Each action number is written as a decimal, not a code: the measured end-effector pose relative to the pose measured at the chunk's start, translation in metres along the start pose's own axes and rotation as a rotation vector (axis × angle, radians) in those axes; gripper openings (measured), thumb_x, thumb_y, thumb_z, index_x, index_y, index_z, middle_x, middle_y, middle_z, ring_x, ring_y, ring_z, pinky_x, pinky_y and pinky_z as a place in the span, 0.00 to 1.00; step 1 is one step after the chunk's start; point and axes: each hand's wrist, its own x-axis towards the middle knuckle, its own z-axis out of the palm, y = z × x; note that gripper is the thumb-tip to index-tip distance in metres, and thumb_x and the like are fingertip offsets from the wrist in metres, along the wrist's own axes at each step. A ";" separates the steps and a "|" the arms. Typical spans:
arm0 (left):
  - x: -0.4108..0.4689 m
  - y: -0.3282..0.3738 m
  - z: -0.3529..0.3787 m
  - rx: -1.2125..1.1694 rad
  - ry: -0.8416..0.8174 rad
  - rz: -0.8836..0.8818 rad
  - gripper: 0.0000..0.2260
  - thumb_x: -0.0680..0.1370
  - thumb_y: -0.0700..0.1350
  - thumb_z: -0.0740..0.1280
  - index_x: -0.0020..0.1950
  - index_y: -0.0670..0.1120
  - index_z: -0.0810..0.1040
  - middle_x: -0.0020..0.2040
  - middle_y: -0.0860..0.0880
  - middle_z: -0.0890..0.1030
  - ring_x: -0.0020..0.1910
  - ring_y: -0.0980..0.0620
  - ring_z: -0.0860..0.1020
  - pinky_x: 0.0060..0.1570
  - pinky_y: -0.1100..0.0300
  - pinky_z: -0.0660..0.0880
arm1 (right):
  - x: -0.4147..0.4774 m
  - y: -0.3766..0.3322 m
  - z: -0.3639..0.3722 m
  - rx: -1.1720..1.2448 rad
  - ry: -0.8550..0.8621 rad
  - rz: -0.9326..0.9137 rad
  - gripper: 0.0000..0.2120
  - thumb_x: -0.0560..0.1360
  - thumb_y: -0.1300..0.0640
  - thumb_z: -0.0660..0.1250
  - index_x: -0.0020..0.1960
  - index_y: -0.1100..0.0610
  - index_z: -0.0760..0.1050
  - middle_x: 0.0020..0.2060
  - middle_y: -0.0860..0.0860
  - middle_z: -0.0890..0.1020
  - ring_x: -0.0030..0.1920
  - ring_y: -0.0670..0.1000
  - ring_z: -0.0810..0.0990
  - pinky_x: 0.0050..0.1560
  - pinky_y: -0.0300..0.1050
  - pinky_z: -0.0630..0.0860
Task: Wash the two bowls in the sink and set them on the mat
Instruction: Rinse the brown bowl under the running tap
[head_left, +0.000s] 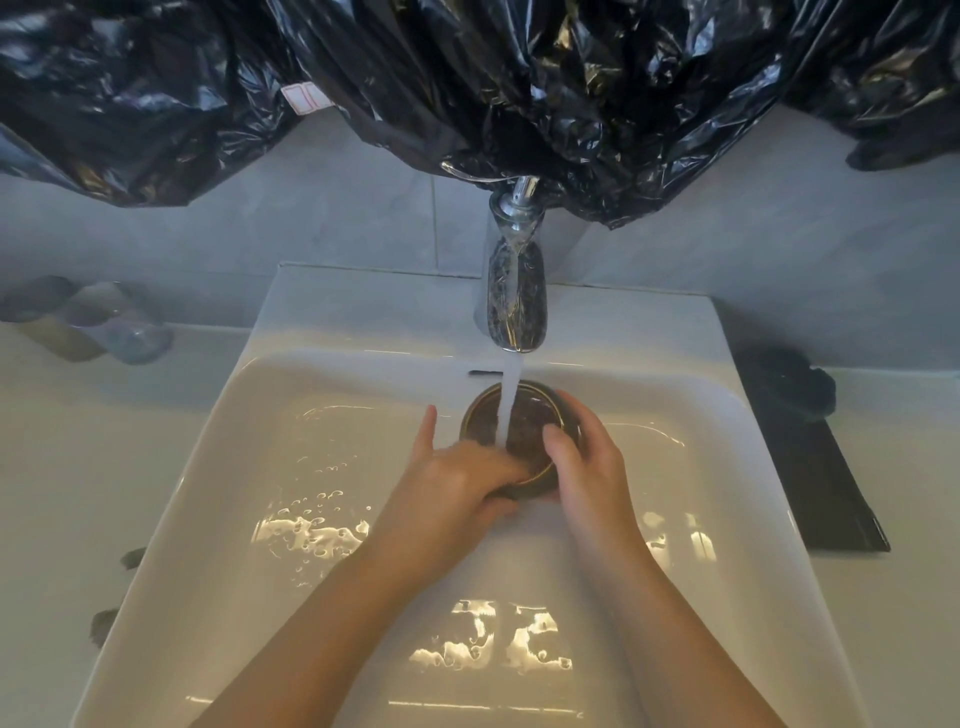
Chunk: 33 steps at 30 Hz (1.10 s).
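Note:
A small dark bowl (483, 415) with a gold rim is held under the running water in the white sink (218, 467). My right hand (582, 457) grips its right side, thumb over the rim. My left hand (457, 483) holds the near left edge, with its fingers blurred inside the bowl. On the black mat (821, 483) to the right of the sink sits a dark bowl (789, 384), hard to make out against the mat.
The chrome faucet (514, 291) stands at the back of the sink, its stream falling into the bowl. Black plastic sheeting (467, 78) hangs across the wall above. Blurred bottles (93, 322) stand on the counter at left. Water pools in the basin.

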 end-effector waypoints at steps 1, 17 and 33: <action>0.000 -0.005 -0.003 0.095 0.010 0.035 0.09 0.66 0.48 0.71 0.45 0.56 0.79 0.41 0.57 0.82 0.44 0.55 0.81 0.66 0.30 0.55 | -0.001 0.000 0.001 -0.019 -0.018 -0.012 0.19 0.78 0.58 0.65 0.68 0.53 0.74 0.57 0.48 0.82 0.57 0.44 0.81 0.55 0.38 0.80; -0.002 0.003 0.004 0.025 -0.053 0.175 0.09 0.78 0.49 0.62 0.50 0.45 0.76 0.45 0.48 0.78 0.44 0.49 0.75 0.45 0.57 0.73 | -0.010 -0.004 0.006 0.772 -0.372 0.410 0.24 0.75 0.44 0.58 0.52 0.58 0.86 0.50 0.58 0.86 0.51 0.54 0.85 0.46 0.47 0.81; 0.001 0.009 0.004 -0.080 -0.122 0.005 0.11 0.79 0.53 0.60 0.49 0.46 0.71 0.45 0.51 0.74 0.43 0.52 0.70 0.43 0.59 0.66 | -0.005 0.004 0.017 0.878 -0.253 0.385 0.23 0.74 0.44 0.61 0.52 0.59 0.85 0.47 0.58 0.86 0.49 0.56 0.85 0.52 0.50 0.80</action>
